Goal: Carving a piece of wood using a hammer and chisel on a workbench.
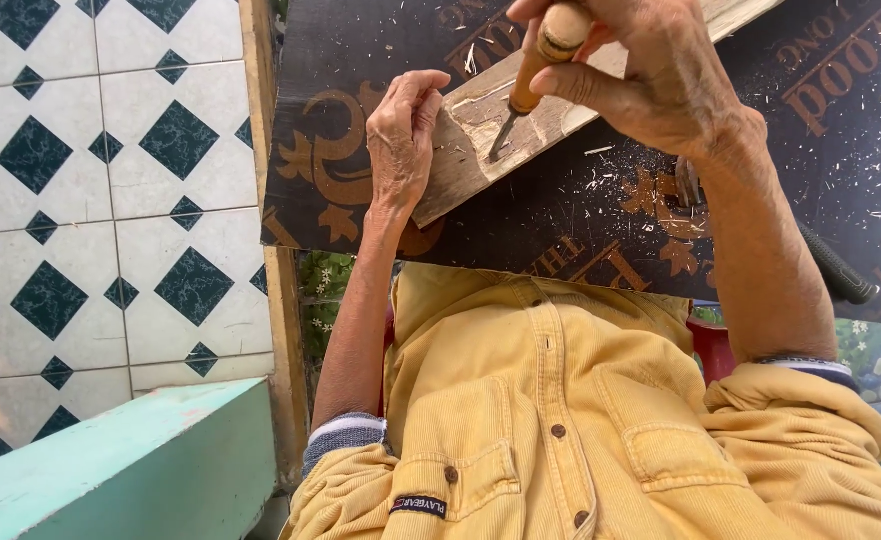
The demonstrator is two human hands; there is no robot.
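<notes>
A long pale wooden plank (pixel 461 170) lies slantwise on a dark board (pixel 521 230) with brown ornament. My left hand (pixel 401 135) presses down on the plank's near end, fingers curled on its top. My right hand (pixel 651 75) grips the wooden handle of a chisel (pixel 533 75), whose metal tip touches the plank just right of my left fingers. Small wood chips (pixel 601 165) lie scattered on the board around the plank.
A white wall (pixel 111 200) with dark green diamond tiles stands at the left, with a turquoise ledge (pixel 151 465) below it. A dark-handled tool (pixel 831 265) lies on the board under my right forearm. My yellow shirt (pixel 561 400) fills the lower frame.
</notes>
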